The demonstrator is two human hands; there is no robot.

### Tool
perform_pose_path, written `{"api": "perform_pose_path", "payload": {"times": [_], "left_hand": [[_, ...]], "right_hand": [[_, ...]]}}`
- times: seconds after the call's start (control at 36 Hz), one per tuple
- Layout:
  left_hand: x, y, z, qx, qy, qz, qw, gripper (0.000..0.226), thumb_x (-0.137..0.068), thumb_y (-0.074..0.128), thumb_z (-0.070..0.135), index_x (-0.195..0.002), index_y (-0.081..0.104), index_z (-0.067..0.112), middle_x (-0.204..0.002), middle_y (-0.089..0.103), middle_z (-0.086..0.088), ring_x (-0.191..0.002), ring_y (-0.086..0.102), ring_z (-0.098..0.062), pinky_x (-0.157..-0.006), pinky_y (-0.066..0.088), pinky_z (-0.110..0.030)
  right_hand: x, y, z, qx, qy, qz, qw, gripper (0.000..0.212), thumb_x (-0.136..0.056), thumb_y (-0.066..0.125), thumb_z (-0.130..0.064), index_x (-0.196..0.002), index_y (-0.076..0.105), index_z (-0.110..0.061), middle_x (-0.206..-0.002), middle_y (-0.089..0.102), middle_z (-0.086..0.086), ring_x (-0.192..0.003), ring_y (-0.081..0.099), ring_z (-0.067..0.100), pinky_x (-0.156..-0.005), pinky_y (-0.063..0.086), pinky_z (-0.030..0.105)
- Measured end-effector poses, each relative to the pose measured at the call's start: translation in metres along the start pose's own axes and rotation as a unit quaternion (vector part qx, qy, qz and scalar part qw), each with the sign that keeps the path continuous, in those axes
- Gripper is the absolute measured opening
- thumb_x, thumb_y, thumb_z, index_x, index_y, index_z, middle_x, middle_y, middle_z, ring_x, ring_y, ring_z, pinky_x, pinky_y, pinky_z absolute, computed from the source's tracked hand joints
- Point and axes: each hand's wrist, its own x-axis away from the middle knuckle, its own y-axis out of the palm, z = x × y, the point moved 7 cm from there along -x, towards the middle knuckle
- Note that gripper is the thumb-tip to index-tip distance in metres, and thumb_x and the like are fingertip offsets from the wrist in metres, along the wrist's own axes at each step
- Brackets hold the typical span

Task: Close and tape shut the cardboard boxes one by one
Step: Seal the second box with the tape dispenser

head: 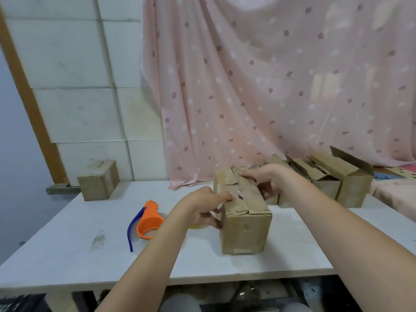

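1. Far left of the bench (67,255): small box (98,181), flaps down. Looks finished, though I can't make out any tape on it from here.
2. Tape gun (146,221) (orange, blue blade guard) lies on the bench just left of the hands, nobody holding it.
3. Left hand (202,206): fingers curled, index tip pressing the tape (239,194) on the top seam, thumb down against the near-left side of the centre box (244,224). Pressing, not gripping.
4. Centre box: flaps closed, clear tape strip along the top seam. Judging by the hands, this is the smoothing step, and sealing here is nearly done.
5. Right hand (267,179): draped over the far end of the centre box, fingers on top at the seam, thumb down the right side, steadying it.
6. Right rear: open boxes (333,176), at least two or three, flaps up, untaped. Those remain.
7. Estimate: one likely done, one almost done, the rest untouched. Roughly a third to halfway.
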Motion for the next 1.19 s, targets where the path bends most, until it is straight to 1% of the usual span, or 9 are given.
{"api": "perform_pose_path", "payload": {"times": [0.17, 0.33, 0.47, 0.58, 0.67, 0.75, 0.86, 1.06, 1.19], "left_hand": [[0.016, -0.059, 0.02, -0.011, 0.037, 0.054, 0.998, 0.065, -0.078, 0.076, 0.039, -0.123, 0.054, -0.003, -0.119, 0.062, -0.026, -0.069, 0.07, -0.044, -0.063, 0.062, -0.044], [0.033, -0.143, 0.027, -0.016, 0.047, 0.106, 0.993, 0.056, -0.085, 0.074, 0.033, -0.123, 0.057, -0.003, -0.121, 0.063, -0.025, -0.084, 0.072, -0.045, -0.081, 0.06, -0.051], [0.045, -0.211, 0.028, -0.016, 0.053, 0.169, 0.984, 0.046, -0.086, 0.073, 0.034, -0.119, 0.062, 0.004, -0.117, 0.067, -0.018, -0.077, 0.073, -0.034, -0.077, 0.062, -0.044], [0.047, -0.258, 0.021, -0.032, 0.048, 0.223, 0.973, 0.03, -0.088, 0.07, 0.038, -0.105, 0.065, 0.014, -0.108, 0.067, -0.009, -0.084, 0.073, -0.03, -0.075, 0.062, -0.038], [0.039, -0.287, 0.007, -0.029, 0.027, 0.247, 0.968, 0.021, -0.089, 0.069, 0.039, -0.095, 0.062, 0.02, -0.103, 0.064, -0.005, -0.081, 0.069, -0.029, -0.077, 0.057, -0.037], [0.023, -0.311, -0.013, -0.005, 0.011, 0.264, 0.965, 0.031, -0.086, 0.071, 0.038, -0.104, 0.066, 0.013, -0.095, 0.063, -0.007, -0.077, 0.062, -0.027, -0.077, 0.049, -0.039], [-0.001, -0.334, -0.045, 0.041, -0.009, 0.276, 0.96, 0.038, -0.085, 0.071, 0.032, -0.11, 0.064, 0.004, -0.082, 0.055, -0.011, -0.078, 0.052, -0.027, -0.075, 0.043, -0.041], [-0.038, -0.343, -0.086, 0.067, -0.055, 0.27, 0.959, 0.023, -0.093, 0.064, 0.027, -0.105, 0.065, 0.008, -0.081, 0.065, -0.009, -0.066, 0.061, -0.023, -0.067, 0.057, -0.035], [-0.052, -0.355, -0.104, 0.067, -0.051, 0.293, 0.952, 0.027, -0.096, 0.063, 0.032, -0.104, 0.068, 0.006, -0.088, 0.075, -0.01, -0.077, 0.072, -0.023, -0.075, 0.062, -0.037]], "right_hand": [[0.003, 0.026, -0.057, -0.019, -0.06, -0.015, 0.998, 0.044, -0.096, 0.061, -0.049, -0.098, 0.057, -0.005, -0.091, 0.063, 0.017, -0.067, 0.063, 0.027, -0.038, 0.052, 0.029], [-0.008, 0.079, -0.132, -0.017, -0.126, -0.047, 0.991, 0.054, -0.097, 0.055, -0.054, -0.123, 0.058, -0.006, -0.121, 0.066, 0.021, -0.098, 0.07, 0.034, -0.084, 0.06, 0.047], [-0.002, 0.128, -0.186, -0.035, -0.18, -0.075, 0.98, 0.041, -0.102, 0.048, -0.049, -0.095, 0.055, -0.009, -0.086, 0.06, 0.014, -0.069, 0.061, 0.027, -0.066, 0.057, 0.042], [-0.012, 0.17, -0.223, -0.058, -0.199, -0.105, 0.973, 0.039, -0.103, 0.048, -0.045, -0.087, 0.053, -0.009, -0.08, 0.057, 0.011, -0.066, 0.058, 0.026, -0.066, 0.057, 0.043], [-0.033, 0.201, -0.246, -0.073, -0.2, -0.111, 0.971, 0.032, -0.101, 0.053, -0.042, -0.1, 0.056, -0.01, -0.091, 0.057, 0.013, -0.069, 0.057, 0.027, -0.047, 0.056, 0.037], [-0.06, 0.232, -0.261, -0.078, -0.198, -0.102, 0.972, 0.038, -0.099, 0.055, -0.038, -0.113, 0.059, -0.004, -0.101, 0.063, 0.015, -0.071, 0.061, 0.03, -0.046, 0.057, 0.04], [-0.095, 0.27, -0.267, -0.088, -0.186, -0.098, 0.974, 0.037, -0.096, 0.057, -0.036, -0.113, 0.058, -0.003, -0.099, 0.063, 0.016, -0.072, 0.06, 0.03, -0.052, 0.059, 0.045], [-0.142, 0.318, -0.245, -0.018, -0.114, -0.134, 0.984, 0.017, -0.101, 0.049, -0.025, -0.097, 0.052, -0.009, -0.092, 0.051, 0.014, -0.076, 0.054, 0.029, -0.082, 0.057, 0.053], [-0.171, 0.34, -0.24, 0.023, -0.07, -0.169, 0.983, 0.043, -0.104, 0.041, -0.043, -0.118, 0.053, -0.005, -0.093, 0.052, 0.013, -0.077, 0.059, 0.033, -0.088, 0.056, 0.057]]}}
